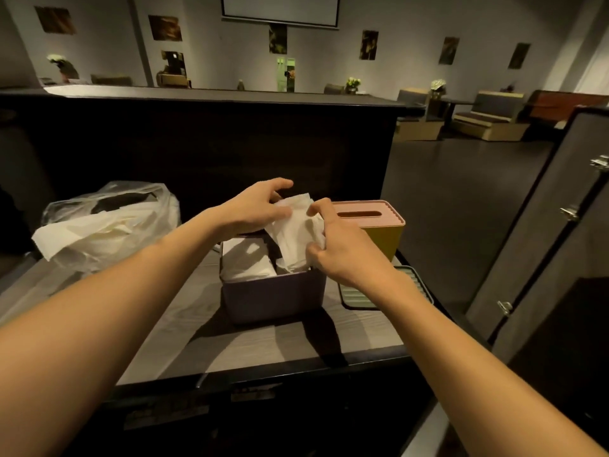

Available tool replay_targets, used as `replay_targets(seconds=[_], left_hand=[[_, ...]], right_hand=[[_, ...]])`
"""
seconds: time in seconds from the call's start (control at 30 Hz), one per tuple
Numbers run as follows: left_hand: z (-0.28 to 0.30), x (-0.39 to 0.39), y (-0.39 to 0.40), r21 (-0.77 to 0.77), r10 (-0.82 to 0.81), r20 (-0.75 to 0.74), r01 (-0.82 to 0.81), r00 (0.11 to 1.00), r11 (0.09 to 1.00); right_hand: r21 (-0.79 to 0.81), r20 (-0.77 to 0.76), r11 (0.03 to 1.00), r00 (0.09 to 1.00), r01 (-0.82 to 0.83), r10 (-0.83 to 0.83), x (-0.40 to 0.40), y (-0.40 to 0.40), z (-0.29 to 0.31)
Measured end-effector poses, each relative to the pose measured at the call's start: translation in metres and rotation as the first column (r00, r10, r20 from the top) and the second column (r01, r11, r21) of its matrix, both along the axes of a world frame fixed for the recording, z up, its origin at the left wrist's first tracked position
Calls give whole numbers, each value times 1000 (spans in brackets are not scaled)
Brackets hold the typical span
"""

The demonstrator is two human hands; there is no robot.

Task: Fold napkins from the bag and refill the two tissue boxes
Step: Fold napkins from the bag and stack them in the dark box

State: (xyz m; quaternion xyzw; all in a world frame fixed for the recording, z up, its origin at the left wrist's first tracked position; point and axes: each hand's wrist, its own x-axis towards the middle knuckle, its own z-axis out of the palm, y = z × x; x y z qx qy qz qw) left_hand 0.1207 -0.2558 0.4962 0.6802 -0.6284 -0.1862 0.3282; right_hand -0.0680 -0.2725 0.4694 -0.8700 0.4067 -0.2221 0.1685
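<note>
A white napkin (295, 230) is held above the open purple tissue box (273, 296). My left hand (257, 207) pinches its top edge and my right hand (333, 249) grips its right side. Folded white napkins (247, 260) fill the left part of the purple box. Behind my right hand stands a yellow tissue box (385, 237) with a pink slotted lid (362, 212) on it. A clear plastic bag (108, 222) holding white napkins sits at the left of the grey counter (263, 344).
A green ribbed lid (359, 296) lies flat to the right of the purple box, partly under my right forearm. A tall dark partition rises behind the counter. A grey cabinet door with metal latches (570, 212) stands at the right.
</note>
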Motion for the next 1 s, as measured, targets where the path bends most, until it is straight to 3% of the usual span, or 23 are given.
replay_targets(seconds=[0.2, 0.43, 0.63, 0.73, 0.8, 0.9, 1.0], left_hand=[[-10, -9, -6, 47, -41, 348, 26, 937, 999], [-20, -23, 5, 65, -34, 653, -11, 756, 998], [-24, -21, 8, 42, -58, 732, 40, 679, 998], [-18, -17, 5, 0, -19, 763, 30, 646, 1000], [-11, -15, 2, -24, -2, 738, 29, 675, 999], [-5, -12, -4, 105, -110, 656, 54, 747, 993], [-10, -14, -11, 232, -202, 628, 67, 752, 970]], right_hand=[[22, -270, 1000, 963, 9, -3, 12, -5, 7], [46, -609, 994, 786, -97, 105, 37, -9, 25], [64, -765, 987, 628, -145, 142, 56, -7, 33], [42, -778, 983, 611, -180, 145, 54, -4, 36], [-7, -763, 984, 637, -177, 109, 50, -2, 39], [-96, -732, 971, 677, -217, 79, 47, 2, 43], [-55, -761, 960, 634, -273, 136, 46, 5, 41]])
